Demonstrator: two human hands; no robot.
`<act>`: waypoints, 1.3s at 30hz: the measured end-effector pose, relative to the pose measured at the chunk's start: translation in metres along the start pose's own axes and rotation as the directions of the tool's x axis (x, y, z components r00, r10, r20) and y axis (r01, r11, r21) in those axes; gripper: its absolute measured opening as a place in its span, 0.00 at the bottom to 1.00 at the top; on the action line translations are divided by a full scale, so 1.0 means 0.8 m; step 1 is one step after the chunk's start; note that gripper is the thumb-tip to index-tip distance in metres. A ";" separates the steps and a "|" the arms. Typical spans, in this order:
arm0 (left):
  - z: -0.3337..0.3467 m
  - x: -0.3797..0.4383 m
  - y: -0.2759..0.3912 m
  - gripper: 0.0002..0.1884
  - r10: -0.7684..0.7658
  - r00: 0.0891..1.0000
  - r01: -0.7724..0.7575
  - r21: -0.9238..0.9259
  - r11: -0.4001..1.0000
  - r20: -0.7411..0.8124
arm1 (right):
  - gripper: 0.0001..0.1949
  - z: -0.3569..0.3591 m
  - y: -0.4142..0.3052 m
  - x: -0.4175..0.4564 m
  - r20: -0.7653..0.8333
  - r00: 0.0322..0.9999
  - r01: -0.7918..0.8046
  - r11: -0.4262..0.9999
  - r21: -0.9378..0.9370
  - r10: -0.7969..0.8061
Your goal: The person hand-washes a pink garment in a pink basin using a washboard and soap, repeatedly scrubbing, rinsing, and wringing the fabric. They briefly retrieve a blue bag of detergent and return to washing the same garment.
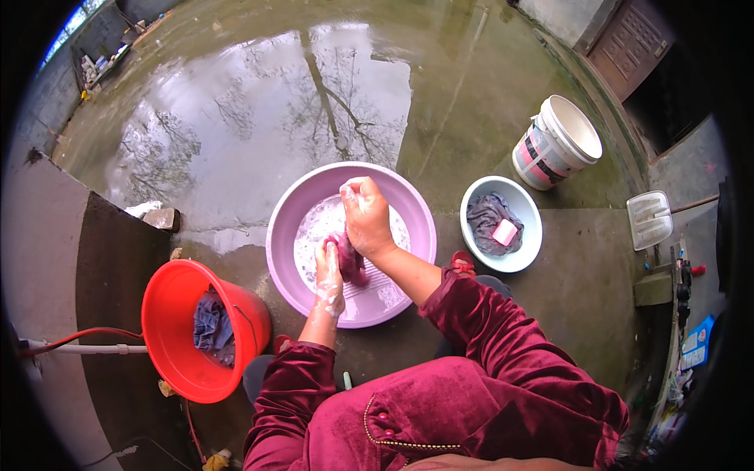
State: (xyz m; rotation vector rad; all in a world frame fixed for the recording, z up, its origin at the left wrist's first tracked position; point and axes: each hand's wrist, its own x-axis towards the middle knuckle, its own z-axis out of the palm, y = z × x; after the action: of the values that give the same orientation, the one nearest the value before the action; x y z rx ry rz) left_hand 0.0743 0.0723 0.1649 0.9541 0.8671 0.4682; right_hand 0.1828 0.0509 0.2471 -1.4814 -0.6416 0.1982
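Note:
Over a lilac plastic basin (274,238), a wet maroon cloth (353,265) is bunched between my hands. My left hand (330,274), lathered with suds at the wrist, grips the cloth's left side. Higher up and to the right, my right hand (369,221) is closed in a fist at the cloth's upper end, with foam on its fingers. White soapy water (312,226) covers much of the basin's bottom. Washboard ridges (368,282) show at the near side, partly hidden by the cloth and my right forearm.
At left, a red bucket (168,353) holds denim clothing (212,321). To the right, a pale blue bowl (534,235) contains a grey garment (486,215) with a pink-and-white block (505,232) on top. Beyond stand a white bucket (539,153) and a white dustpan (650,221). Water (247,147) covers the concrete ahead.

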 end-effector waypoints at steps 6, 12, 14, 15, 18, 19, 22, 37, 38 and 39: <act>0.032 -0.030 0.021 0.26 -0.177 0.984 0.175 -0.369 0.913 0.029 | 0.05 0.007 -0.037 -0.062 0.191 0.977 0.101 0.995 -0.023 -0.095; 0.005 0.012 -0.013 0.21 0.251 0.853 0.174 -0.703 0.690 0.457 | 0.08 0.000 -0.008 -0.118 0.362 0.869 0.393 0.915 -0.092 -0.337; 0.036 -0.014 0.012 0.19 0.029 0.983 0.073 -0.528 0.846 0.182 | 0.08 0.000 0.009 -0.067 0.210 0.857 0.510 0.833 -0.215 -0.471; 0.048 -0.019 0.016 0.18 0.016 0.994 0.039 -0.470 0.882 0.112 | 0.06 -0.005 0.029 -0.040 0.081 0.957 0.287 0.878 -0.383 -0.278; 0.029 0.005 -0.012 0.19 0.140 0.981 -0.063 -0.461 0.885 0.134 | 0.07 -0.004 0.019 -0.030 0.061 0.992 0.126 0.921 -0.370 -0.111; 0.003 0.034 -0.035 0.21 0.373 0.851 -0.011 -0.696 0.718 0.371 | 0.08 0.006 0.017 -0.058 0.116 0.977 0.209 0.924 -0.321 -0.181; -0.004 0.044 -0.031 0.19 0.312 0.842 0.132 -0.729 0.672 0.440 | 0.07 0.012 0.012 -0.109 0.316 0.876 0.446 0.862 -0.241 -0.365; 0.048 -0.015 0.011 0.20 0.140 0.990 -0.127 -0.365 0.922 0.009 | 0.10 -0.017 0.054 -0.006 -0.056 0.998 -0.034 0.937 -0.349 0.015; 0.042 -0.009 0.008 0.19 0.128 0.991 -0.103 -0.418 0.903 0.033 | 0.10 -0.011 0.051 -0.016 -0.014 0.997 -0.073 0.930 -0.361 0.073; 0.034 0.002 0.004 0.18 0.120 0.990 -0.073 -0.474 0.877 0.068 | 0.10 -0.004 0.039 -0.033 0.021 0.992 -0.107 0.918 -0.382 0.125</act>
State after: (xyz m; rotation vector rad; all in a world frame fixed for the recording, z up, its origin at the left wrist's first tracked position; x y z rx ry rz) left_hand 0.0974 0.0608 0.1750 0.5636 0.5786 0.6786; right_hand 0.1710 0.0384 0.2097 -1.8980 -0.6530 0.2067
